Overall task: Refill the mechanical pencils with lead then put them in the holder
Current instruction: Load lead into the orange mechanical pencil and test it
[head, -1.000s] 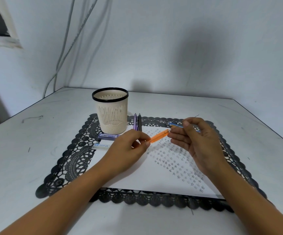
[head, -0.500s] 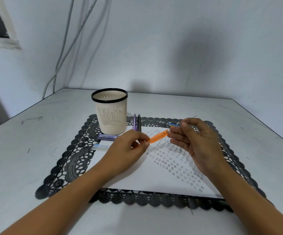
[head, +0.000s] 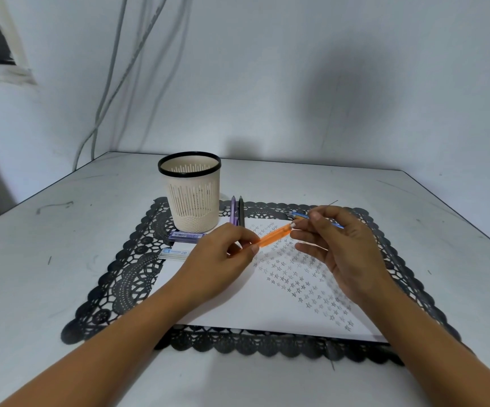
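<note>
Refilling: your left hand (head: 223, 255) grips the orange pencil (head: 273, 237), your right hand (head: 342, 254) pinches its cap end; next, likely thread lead in.

The left hand (head: 220, 257) pinches the lower end of an orange pencil (head: 274, 236), which slants up to the right above a white sheet (head: 238, 306) printed with small stars. The right hand (head: 346, 251) brings curled thumb and forefinger to the pencil's white end; what they pinch is too small to tell. A thin blue pencil (head: 299, 215) shows behind those fingers, held or lying, unclear which. The sheet lies on a black lace mat (head: 126, 274) on the grey worktop (head: 61, 230). A cream holder (head: 191, 192) with a black rim stands on the mat, a purple pencil (head: 233, 212) and a black pencil (head: 241, 212) just beside it, and two lead boxes (head: 185, 235) in front.
</note>
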`<state>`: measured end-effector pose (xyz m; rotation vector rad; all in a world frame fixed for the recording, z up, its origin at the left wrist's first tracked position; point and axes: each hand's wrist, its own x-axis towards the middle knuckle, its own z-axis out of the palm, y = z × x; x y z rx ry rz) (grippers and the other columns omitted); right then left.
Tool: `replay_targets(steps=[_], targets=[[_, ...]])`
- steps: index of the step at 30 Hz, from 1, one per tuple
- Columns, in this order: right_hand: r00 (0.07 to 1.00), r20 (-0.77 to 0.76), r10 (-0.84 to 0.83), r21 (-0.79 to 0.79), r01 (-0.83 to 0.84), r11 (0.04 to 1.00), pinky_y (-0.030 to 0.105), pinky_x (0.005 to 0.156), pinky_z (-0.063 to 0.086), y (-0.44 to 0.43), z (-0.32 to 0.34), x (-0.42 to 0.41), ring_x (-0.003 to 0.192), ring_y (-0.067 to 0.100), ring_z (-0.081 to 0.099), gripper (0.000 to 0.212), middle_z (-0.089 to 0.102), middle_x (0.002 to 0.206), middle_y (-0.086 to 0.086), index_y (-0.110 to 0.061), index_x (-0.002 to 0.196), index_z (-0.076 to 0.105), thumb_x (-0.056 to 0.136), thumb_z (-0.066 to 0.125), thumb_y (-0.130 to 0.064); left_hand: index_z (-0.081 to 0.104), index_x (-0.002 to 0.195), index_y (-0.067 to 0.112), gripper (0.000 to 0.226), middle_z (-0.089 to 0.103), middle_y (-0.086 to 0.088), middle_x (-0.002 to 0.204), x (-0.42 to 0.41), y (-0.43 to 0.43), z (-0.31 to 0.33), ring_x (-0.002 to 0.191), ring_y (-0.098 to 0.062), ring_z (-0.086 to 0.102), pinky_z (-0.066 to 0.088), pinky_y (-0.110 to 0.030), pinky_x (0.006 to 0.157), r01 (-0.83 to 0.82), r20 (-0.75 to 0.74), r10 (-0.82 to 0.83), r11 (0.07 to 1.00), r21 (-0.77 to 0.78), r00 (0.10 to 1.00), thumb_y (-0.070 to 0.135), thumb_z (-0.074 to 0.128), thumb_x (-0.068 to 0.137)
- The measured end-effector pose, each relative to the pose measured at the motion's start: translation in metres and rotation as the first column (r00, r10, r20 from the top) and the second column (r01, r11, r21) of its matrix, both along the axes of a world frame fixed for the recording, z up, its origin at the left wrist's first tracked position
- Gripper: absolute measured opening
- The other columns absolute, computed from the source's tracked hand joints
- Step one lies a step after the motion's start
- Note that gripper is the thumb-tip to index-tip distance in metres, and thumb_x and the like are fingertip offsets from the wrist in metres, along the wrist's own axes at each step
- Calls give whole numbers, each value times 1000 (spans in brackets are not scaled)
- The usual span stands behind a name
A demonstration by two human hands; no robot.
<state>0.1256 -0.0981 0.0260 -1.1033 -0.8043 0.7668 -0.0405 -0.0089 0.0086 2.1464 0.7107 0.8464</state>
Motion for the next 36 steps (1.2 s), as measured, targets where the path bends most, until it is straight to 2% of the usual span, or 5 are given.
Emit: replay_targets(steps=[9,15,26,36], targets=[[1000,-12,-9,-1,9,1000,27,64,58,1,0,-1,67,17,70,9,73,75,7,-10,87,60,89,51,-11,55,80,41,21,58,11,77,0,0,0,71,-7,55,41,-15,65,2,4,-2,1000,5,1000,21,60,86],[1000,-17,-10,-1,10,1000,28,63,58,0,0,-1,68,18,70,9,74,77,8,-11,88,61,88,53,-13,55,79,41,23,57,11,74,-1,-1,1,69,-5,54,39,-10,63,0,4,0,1000,12,1000,20,60,86],[999,-35,-5,-8,4,1000,28,59,58,1,0,0,69,19,71,9,73,77,9,-10,87,61,88,52,-12,55,80,41,22,58,10,77,0,-1,1,69,-5,53,40,-11,63,1,6,-1,1000,6,1000,20,60,86],[1000,-22,-10,-10,10,1000,29,62,59,0,-1,0,70,20,71,9,73,78,10,-11,86,62,87,53,-13,56,80,41,22,58,10,79,0,0,1,71,-6,55,40,-10,64,-3,1,3,1000,11,1000,20,60,86]])
